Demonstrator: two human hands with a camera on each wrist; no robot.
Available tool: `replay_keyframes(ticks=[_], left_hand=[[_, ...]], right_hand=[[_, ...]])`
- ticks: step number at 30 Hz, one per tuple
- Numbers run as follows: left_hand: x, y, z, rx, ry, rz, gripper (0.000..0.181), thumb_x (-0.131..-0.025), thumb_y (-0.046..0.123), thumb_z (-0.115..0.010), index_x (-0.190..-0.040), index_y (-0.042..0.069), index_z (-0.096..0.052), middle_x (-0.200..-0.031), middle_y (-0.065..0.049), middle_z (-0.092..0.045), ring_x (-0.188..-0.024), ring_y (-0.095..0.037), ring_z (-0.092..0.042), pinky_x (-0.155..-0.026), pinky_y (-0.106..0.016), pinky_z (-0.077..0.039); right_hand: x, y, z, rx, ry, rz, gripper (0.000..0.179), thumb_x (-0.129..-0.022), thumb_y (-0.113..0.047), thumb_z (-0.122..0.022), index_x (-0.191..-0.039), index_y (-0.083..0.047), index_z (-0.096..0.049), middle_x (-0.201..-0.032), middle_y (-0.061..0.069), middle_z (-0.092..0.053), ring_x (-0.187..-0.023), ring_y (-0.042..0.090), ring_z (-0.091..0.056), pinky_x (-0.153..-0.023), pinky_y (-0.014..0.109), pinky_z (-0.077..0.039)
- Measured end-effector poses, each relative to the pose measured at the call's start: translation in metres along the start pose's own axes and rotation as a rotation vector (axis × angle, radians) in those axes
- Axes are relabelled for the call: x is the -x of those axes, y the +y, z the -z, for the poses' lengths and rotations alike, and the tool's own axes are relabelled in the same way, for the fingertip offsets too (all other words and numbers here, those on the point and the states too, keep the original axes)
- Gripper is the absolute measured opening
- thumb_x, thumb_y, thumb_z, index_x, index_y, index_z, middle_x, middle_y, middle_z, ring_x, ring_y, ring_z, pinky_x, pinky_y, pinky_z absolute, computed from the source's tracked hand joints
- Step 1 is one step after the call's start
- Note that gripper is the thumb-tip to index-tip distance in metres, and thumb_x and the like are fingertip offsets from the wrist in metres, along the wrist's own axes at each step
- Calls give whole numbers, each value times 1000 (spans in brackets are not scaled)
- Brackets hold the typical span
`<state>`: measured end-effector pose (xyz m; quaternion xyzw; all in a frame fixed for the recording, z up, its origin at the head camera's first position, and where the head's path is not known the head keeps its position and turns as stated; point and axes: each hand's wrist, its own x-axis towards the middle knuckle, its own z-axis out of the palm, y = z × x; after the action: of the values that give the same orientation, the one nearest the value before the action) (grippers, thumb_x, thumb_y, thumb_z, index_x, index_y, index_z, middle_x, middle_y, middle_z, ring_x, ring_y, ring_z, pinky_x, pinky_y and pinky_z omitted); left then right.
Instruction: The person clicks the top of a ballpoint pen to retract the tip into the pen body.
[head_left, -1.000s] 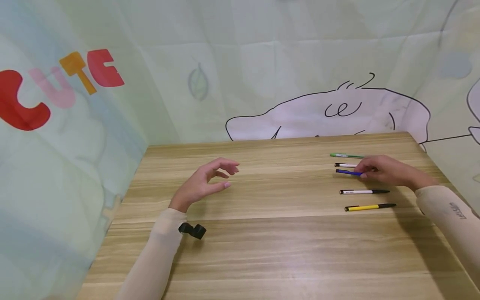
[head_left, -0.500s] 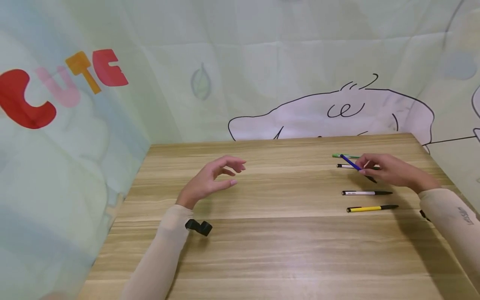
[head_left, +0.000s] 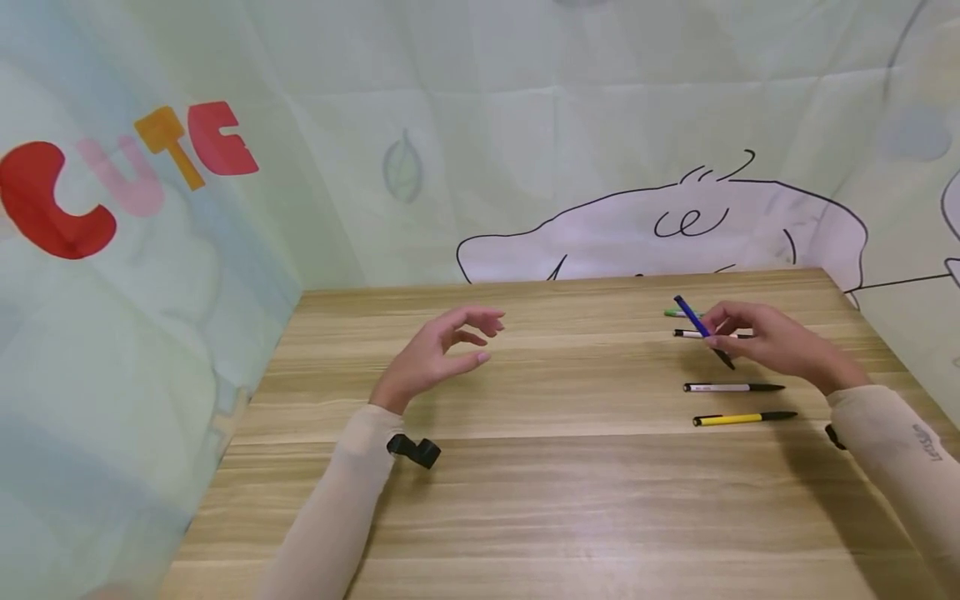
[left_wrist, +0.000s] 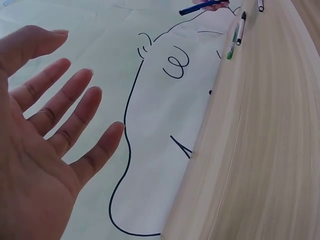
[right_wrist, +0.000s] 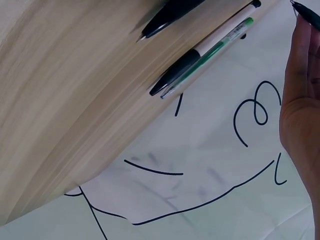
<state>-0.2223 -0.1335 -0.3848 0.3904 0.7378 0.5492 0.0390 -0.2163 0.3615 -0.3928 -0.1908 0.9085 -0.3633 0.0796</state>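
Between thumb and fingers, my right hand (head_left: pixel 776 337) pinches a blue pen (head_left: pixel 692 314), tilted with its black tip pointing down toward me. Behind it on the table lie a green pen (head_left: pixel 674 313) and a white pen (head_left: pixel 688 333), both partly covered by the hand and the blue pen. Nearer to me, another white pen (head_left: pixel 723 387) and a yellow pen (head_left: pixel 738 419) lie roughly parallel. My left hand (head_left: pixel 435 354) hovers over the left-middle of the table, fingers loosely bent and holding nothing; the left wrist view shows its palm (left_wrist: pixel 37 165) and spread fingers.
The wood-grain table (head_left: pixel 555 500) ends at a pale printed cloth (head_left: pixel 525 150) behind and on the left. A black wrist mount (head_left: pixel 415 451) sticks out from the left sleeve, and a smaller black piece (head_left: pixel 835 437) shows at the right sleeve.
My right hand has picked the blue pen up from between the white pens and tilted it, its blue end swinging up and back. My left hand has drifted slightly right.
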Motion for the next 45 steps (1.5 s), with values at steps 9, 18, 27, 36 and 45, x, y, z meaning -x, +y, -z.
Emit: replay_keyframes(ticks=[9,18,27,36,45], left_hand=[[-16,5,-14,40,107,-22,56,-89,-2,-72,-142,11,-55,-128,-9,-62,-115,-25,-58,-99,-57,-51],[-37,41,-26,29,126,-98,56,-87,-7,-70,-140,0,-53,-125,-15,-60,-113,-27,-58,-97,-61,-51],[-56,48,-38,12,116,-163,57,-85,-8,-72,-139,-2,-53,-125,-18,-61,-113,-30,-58,-95,-58,-53],[-73,30,-44,-30,112,-210,63,-86,1,-76,-143,16,-54,-127,-1,-62,-115,-23,-58,-95,-44,-56],[-84,37,-53,-16,100,-214,63,-85,-3,-76,-143,5,-52,-127,-11,-62,-110,-22,-57,-94,-53,-55]], right_hand=[[-3,-12,-9,-20,66,-24,24,-98,-24,-69,-113,-5,-65,-106,8,-68,-95,14,-64,-73,27,-58],[-3,-28,-16,-80,138,-31,20,-98,-23,-70,-113,-12,-66,-101,5,-69,-93,16,-64,-71,30,-56],[-5,-42,-23,-113,164,22,16,-97,-20,-70,-111,-12,-67,-99,5,-69,-92,16,-64,-74,25,-54],[-10,-61,-26,-218,168,23,22,-97,-20,-71,-112,-6,-65,-100,10,-67,-89,21,-65,-73,35,-62],[-11,-83,-34,-283,198,50,24,-96,-19,-72,-115,-6,-64,-102,11,-67,-91,22,-65,-70,35,-63]])
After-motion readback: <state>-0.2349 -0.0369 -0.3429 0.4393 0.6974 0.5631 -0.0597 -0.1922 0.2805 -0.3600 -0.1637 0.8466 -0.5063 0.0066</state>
